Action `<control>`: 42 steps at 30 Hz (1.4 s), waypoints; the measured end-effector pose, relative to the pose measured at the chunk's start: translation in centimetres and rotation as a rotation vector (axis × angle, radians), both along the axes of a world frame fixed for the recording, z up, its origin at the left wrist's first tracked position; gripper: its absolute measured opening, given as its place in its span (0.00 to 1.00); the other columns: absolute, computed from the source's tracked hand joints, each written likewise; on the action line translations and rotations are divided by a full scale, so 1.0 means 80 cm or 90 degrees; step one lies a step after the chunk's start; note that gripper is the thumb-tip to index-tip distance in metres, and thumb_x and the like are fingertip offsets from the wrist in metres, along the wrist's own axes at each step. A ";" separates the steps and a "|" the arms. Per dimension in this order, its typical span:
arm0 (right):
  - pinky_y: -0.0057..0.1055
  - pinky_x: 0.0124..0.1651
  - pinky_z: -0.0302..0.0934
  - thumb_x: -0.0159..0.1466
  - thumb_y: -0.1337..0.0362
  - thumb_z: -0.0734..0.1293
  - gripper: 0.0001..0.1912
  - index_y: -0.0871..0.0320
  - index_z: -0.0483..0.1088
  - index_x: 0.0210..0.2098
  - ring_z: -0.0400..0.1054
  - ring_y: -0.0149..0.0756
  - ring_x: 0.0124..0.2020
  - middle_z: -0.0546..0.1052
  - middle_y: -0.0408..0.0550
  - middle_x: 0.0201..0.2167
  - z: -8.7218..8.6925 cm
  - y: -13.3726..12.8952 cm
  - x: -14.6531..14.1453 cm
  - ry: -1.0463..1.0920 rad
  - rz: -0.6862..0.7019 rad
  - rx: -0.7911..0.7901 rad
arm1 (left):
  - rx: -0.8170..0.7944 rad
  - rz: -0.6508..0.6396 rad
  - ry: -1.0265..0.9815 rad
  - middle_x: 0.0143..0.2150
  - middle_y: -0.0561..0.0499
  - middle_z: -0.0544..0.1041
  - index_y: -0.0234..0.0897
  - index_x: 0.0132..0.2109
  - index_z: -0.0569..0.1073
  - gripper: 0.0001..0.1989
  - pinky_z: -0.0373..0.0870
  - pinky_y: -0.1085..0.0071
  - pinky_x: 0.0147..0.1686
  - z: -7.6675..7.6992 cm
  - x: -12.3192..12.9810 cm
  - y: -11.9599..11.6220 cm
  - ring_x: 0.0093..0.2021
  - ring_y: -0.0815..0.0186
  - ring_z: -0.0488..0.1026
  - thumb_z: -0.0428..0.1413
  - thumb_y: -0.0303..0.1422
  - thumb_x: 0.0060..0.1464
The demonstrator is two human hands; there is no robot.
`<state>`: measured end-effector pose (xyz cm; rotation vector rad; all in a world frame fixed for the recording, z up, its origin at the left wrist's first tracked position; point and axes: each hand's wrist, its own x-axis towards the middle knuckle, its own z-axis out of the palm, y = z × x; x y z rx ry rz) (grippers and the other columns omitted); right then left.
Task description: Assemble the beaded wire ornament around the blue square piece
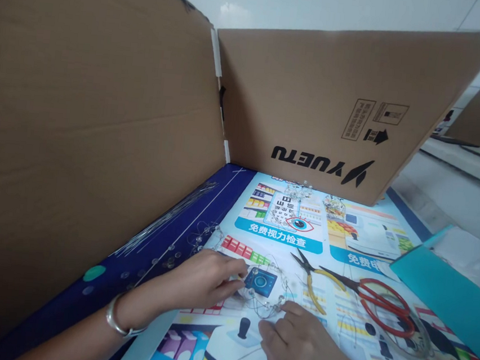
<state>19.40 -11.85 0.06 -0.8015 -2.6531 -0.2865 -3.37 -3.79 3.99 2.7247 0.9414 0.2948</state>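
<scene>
A ring of thin wire strung with clear beads [268,306] lies between my two hands on the printed sheet. My left hand [205,281], with a silver bangle at its wrist, pinches the ring's left side. At the ring's lower right, my right hand [298,344] has its fingers curled and its index fingertip on the wire by a bead; the exact hold there is partly hidden. Yellow-handled pliers [313,280] lie with jaws apart beyond my right hand. Red-handled scissors [384,307] rest right of them, over a coil of clear line or tape.
Cardboard panels [315,108] wall off the left and back. Thin wires [164,218] lie along the left panel. Loose clear beads [170,263] and a beaded wire bundle [207,236] sit left. More beaded pieces [298,191] lie at the back. A turquoise box [445,290] stands right.
</scene>
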 end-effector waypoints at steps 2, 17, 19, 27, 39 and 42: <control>0.38 0.45 0.58 0.58 0.71 0.59 0.12 0.65 0.69 0.40 0.63 0.32 0.22 0.71 0.46 0.19 0.003 0.000 0.000 -0.005 -0.007 -0.018 | -0.016 0.044 0.007 0.29 0.53 0.75 0.39 0.45 0.66 0.11 0.63 0.75 0.26 0.000 0.007 0.004 0.26 0.68 0.71 0.47 0.37 0.57; 0.38 0.43 0.58 0.57 0.72 0.59 0.12 0.66 0.67 0.40 0.62 0.33 0.22 0.71 0.46 0.20 0.004 -0.001 0.005 -0.046 0.000 -0.061 | 0.022 0.102 0.062 0.37 0.50 0.70 0.40 0.40 0.71 0.10 0.63 0.70 0.31 0.003 0.065 0.023 0.32 0.65 0.70 0.47 0.37 0.55; 0.38 0.43 0.58 0.57 0.72 0.59 0.13 0.66 0.67 0.41 0.63 0.33 0.23 0.71 0.46 0.20 0.003 -0.001 0.006 -0.049 -0.001 -0.062 | 0.010 0.108 0.073 0.38 0.50 0.70 0.39 0.38 0.71 0.09 0.63 0.70 0.32 0.000 0.069 0.025 0.33 0.65 0.70 0.47 0.35 0.54; 0.38 0.46 0.57 0.57 0.73 0.59 0.13 0.66 0.67 0.41 0.62 0.33 0.23 0.71 0.46 0.21 0.002 0.000 0.006 -0.043 -0.006 -0.058 | 0.020 0.121 0.112 0.36 0.48 0.70 0.36 0.31 0.69 0.08 0.60 0.70 0.28 -0.017 0.077 0.028 0.32 0.65 0.70 0.46 0.28 0.52; 0.35 0.40 0.58 0.56 0.73 0.58 0.08 0.61 0.66 0.33 0.61 0.32 0.21 0.70 0.44 0.18 0.010 0.001 0.002 -0.029 -0.004 -0.084 | 0.010 0.143 0.080 0.36 0.49 0.69 0.37 0.33 0.70 0.09 0.61 0.70 0.28 -0.021 0.075 0.026 0.32 0.65 0.69 0.46 0.29 0.53; 0.36 0.41 0.58 0.56 0.74 0.58 0.08 0.61 0.66 0.33 0.61 0.32 0.21 0.69 0.44 0.18 0.010 0.000 0.002 -0.038 -0.009 -0.082 | 0.012 0.144 0.070 0.36 0.49 0.69 0.37 0.33 0.70 0.08 0.61 0.70 0.29 -0.022 0.074 0.025 0.32 0.65 0.69 0.46 0.29 0.53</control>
